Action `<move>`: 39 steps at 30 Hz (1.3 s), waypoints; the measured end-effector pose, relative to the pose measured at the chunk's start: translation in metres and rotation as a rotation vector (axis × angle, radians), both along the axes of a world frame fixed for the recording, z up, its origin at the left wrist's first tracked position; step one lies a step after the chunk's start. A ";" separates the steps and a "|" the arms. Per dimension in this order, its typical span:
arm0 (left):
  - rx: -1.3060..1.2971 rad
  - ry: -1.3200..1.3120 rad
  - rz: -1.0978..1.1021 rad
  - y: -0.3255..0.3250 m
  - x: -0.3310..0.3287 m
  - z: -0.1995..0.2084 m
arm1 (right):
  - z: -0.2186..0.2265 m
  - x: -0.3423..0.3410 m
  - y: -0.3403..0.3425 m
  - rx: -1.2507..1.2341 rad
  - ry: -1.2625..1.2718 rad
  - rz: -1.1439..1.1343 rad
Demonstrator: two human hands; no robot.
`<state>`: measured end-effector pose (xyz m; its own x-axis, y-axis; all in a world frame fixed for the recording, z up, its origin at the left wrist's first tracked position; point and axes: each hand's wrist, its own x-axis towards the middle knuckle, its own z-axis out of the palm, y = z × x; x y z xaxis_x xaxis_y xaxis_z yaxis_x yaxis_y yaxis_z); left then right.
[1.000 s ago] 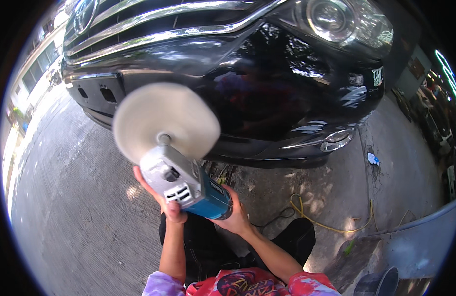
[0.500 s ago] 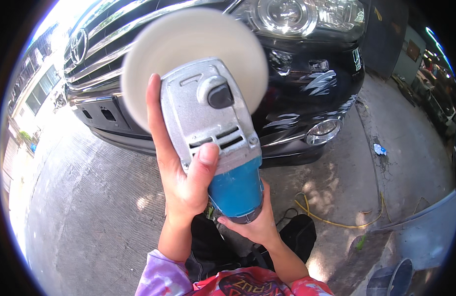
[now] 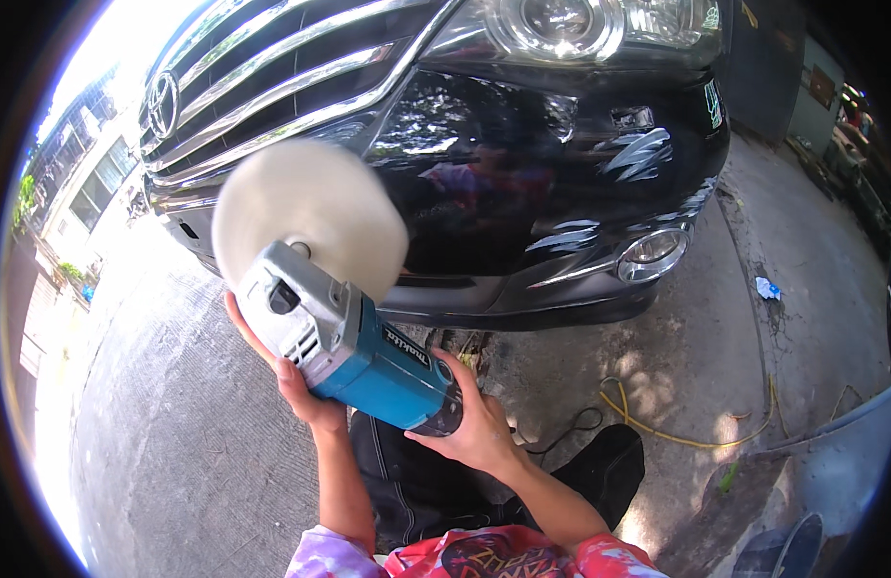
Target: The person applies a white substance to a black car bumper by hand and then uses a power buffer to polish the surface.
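Note:
I hold a blue and silver power polisher [image 3: 392,376] in both hands, its round white buffing pad [image 3: 305,207] blurred as if spinning. My left hand [image 3: 296,380] is closed around the silver gear housing near the pad. At the back end, my right hand [image 3: 474,424] wraps around the dark rear of the body. Beyond the pad stands the black front bumper [image 3: 465,222] of a car. Whitish smears [image 3: 643,154] mark the bumper at the right, above the fog lamp [image 3: 652,252]. Whether the pad touches the bumper I cannot tell.
Above the bumper are a chrome grille [image 3: 301,72] and a headlight [image 3: 561,24]. A yellow hose [image 3: 677,438] and a dark cord [image 3: 571,429] lie on the concrete floor [image 3: 175,443]. A grey panel [image 3: 850,453] and a bucket [image 3: 797,549] are at lower right.
The polisher has moved down and left, away from my head, and tilted over to the left. Both hands have stayed on it. More of the bumper shows.

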<state>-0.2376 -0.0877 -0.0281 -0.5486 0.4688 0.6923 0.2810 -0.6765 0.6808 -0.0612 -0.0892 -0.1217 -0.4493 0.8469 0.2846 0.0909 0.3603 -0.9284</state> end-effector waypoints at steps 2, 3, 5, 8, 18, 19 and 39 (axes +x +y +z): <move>0.013 -0.014 -0.035 -0.002 0.008 -0.004 | -0.002 0.007 -0.003 -0.031 -0.025 -0.006; 0.014 -0.015 -0.061 -0.003 0.015 -0.005 | -0.003 0.013 -0.006 -0.047 -0.038 -0.011; 0.013 -0.011 -0.115 -0.005 0.033 -0.002 | -0.001 0.026 -0.015 -0.042 0.029 -0.058; -0.040 0.043 -0.216 0.001 0.072 0.017 | -0.004 0.049 -0.027 0.007 0.126 -0.168; -0.116 0.148 -0.404 0.012 0.137 0.060 | 0.010 0.089 -0.038 -0.038 0.258 -0.238; -0.119 0.087 -0.351 0.007 0.137 0.055 | 0.009 0.089 -0.040 -0.021 0.223 -0.226; -0.137 0.352 -0.310 0.020 0.128 0.099 | 0.070 0.125 -0.055 0.015 0.197 -0.073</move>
